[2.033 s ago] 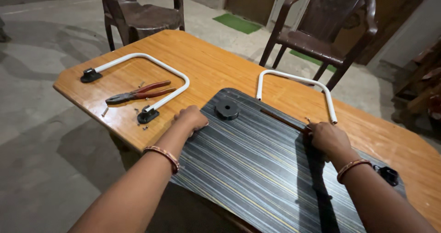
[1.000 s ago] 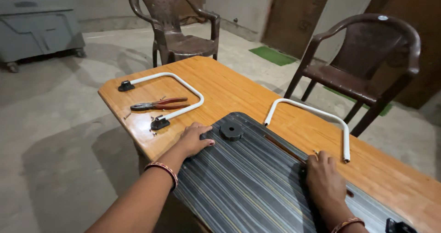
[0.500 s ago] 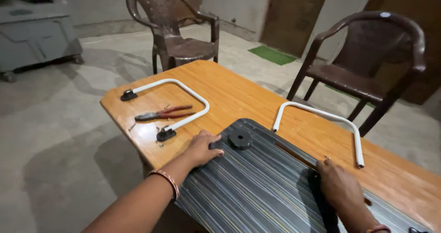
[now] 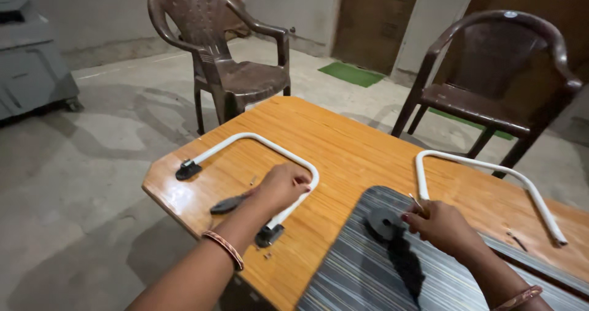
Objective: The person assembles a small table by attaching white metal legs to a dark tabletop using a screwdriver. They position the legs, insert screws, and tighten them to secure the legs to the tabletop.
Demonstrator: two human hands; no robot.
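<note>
So the left hand (image 4: 283,187) sits over the pliers (image 4: 228,204) inside the loop of the near white U-shaped tube (image 4: 257,138), fingers curled down over the tool, but I can't tell if they're actually clamped on it or just resting. Only the dark handle ends stick out toward the left. That tube lies flat on the orange wooden table (image 4: 343,145), with its black end caps near the table's left corner and front edge, so not much spare wood on that side.

The right hand (image 4: 438,225) is pinched together on something thin and small, looks like a screw or pin (image 4: 415,202), right by the black round knob (image 4: 383,220) on the grey striped board (image 4: 362,274). The board lies flat on the table and runs off the bottom right of the shot. A second white U-shaped tube (image 4: 485,167) lies just beyond it, open end toward the right, well apart from the first one. Between the two tubes there's a decent strip of bare tabletop.

Room-wise: bare concrete floor (image 4: 92,182), two brown plastic chairs, one (image 4: 230,65) past the far left corner, one (image 4: 491,78) behind the right side. Green mat (image 4: 351,74) by the far wall, grey cabinet thing (image 4: 30,59) at the left edge
</note>
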